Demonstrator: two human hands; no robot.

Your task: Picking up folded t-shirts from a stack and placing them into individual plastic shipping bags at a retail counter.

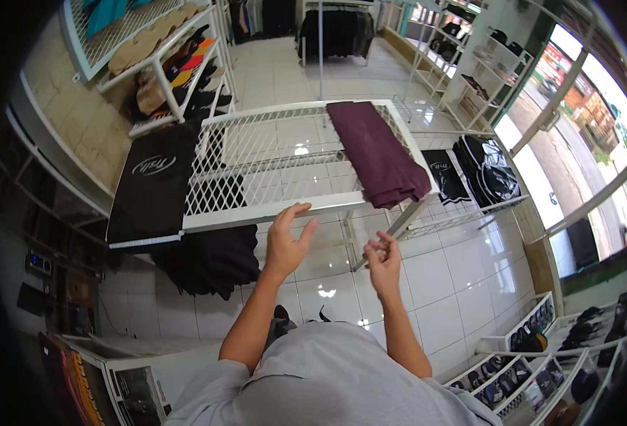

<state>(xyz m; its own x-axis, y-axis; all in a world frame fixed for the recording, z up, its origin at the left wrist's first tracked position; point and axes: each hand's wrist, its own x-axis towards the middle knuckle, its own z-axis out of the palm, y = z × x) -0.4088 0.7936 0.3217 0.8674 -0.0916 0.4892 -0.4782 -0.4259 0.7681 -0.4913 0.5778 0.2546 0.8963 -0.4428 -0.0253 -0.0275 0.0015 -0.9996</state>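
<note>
My left hand is just off the front edge of a white metal mesh table. Its fingers point toward the table and its thumb stands apart; nothing is in it. To the right, in front of the table's right end, I hold my right hand with loosely bent fingers, and no object shows in it. A folded maroon cloth lies across the right end of the mesh, its near end by the front corner. Across the left end lies a stack of flat black pieces with a pale print on top.
Dark cloth fills the space under the table's left part. Caps on a white shelf stand at the left. Packed black goods sit on a low rack beyond the right end. Display racks stand at lower right, near a glass front.
</note>
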